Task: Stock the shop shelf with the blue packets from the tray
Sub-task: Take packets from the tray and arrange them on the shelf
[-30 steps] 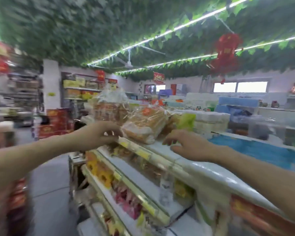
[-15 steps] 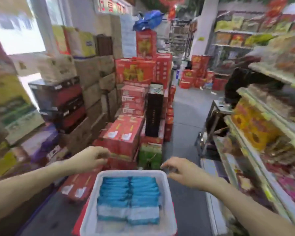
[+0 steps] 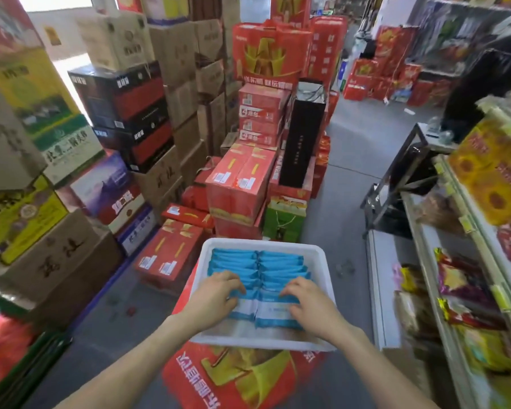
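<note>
The left hand [image 3: 216,293] and the right hand [image 3: 309,301] were both down in the tray [image 3: 326,261], side by side, palms down. Each had its fingers bent over the top edges of the blue packets [image 3: 260,264], the left hand grasping those in the left row and the right hand those in the right row. The packets stood on edge in two rows that touched along the middle, packed from the far wall of the tray back to the hands, with a bare strip along the near wall. The white tray sat on top of a red carton [image 3: 233,376], its near edge just over the carton's printed face. Beyond the far edge stood stacks of red boxes [image 3: 242,184] with a tall black box [image 3: 303,137] upright among them, and brown cartons [image 3: 174,51] piled high to the left. The shelf [image 3: 425,261] ran along the right side across a strip of grey floor [image 3: 351,160], its tiers holding snack bags [image 3: 460,278].
</note>
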A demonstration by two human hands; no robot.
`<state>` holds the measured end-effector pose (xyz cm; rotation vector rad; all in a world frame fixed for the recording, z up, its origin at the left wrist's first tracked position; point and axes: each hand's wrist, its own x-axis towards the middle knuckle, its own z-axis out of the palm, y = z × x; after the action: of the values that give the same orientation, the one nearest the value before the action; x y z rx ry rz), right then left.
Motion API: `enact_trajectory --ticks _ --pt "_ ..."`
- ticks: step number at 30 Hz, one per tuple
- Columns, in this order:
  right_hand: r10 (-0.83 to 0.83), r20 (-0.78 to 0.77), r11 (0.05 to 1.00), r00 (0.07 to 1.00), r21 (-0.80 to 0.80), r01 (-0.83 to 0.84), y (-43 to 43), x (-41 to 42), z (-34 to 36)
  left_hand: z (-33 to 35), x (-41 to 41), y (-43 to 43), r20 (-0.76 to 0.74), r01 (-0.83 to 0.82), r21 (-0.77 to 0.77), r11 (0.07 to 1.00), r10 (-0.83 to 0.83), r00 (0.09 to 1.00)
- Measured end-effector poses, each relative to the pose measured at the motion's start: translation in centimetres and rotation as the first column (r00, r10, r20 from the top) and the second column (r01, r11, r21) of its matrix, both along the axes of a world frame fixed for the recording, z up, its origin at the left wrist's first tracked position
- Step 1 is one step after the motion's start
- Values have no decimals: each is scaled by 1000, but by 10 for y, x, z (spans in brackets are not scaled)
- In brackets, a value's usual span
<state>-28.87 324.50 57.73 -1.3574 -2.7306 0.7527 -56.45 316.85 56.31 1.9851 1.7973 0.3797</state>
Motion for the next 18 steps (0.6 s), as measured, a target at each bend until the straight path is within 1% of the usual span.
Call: enact_trajectory --ticks 3,5,8,12,14,16,18 --pt "-25 3 1000 1000 3 25 -2 0 -1 -5 5 1 -27 -17 40 999 19 999" --pt "-40 21 999 999 6 40 -2 2 -2 -8 8 -1 -55 -1 65 998 5 998" --pt "-33 53 999 998 18 32 -5 3 -3 -13 10 -4 -91 19 94 995 -10 996" --pt "5 118 1000 993 9 -6 -9 1 -5 -21 9 -8 -176 71 120 990 -49 983" --pt "47 177 999 983 -6 -46 -10 0 -5 -19 8 -5 -211 93 93 991 -72 975" --pt "84 228 996 970 -25 -80 -10 -3 -5 -15 8 -2 -226 114 21 993 -106 968" --pt "108 253 994 961 -41 -101 -11 -5 -7 -11 8 0 -211 161 -73 984 -173 962"
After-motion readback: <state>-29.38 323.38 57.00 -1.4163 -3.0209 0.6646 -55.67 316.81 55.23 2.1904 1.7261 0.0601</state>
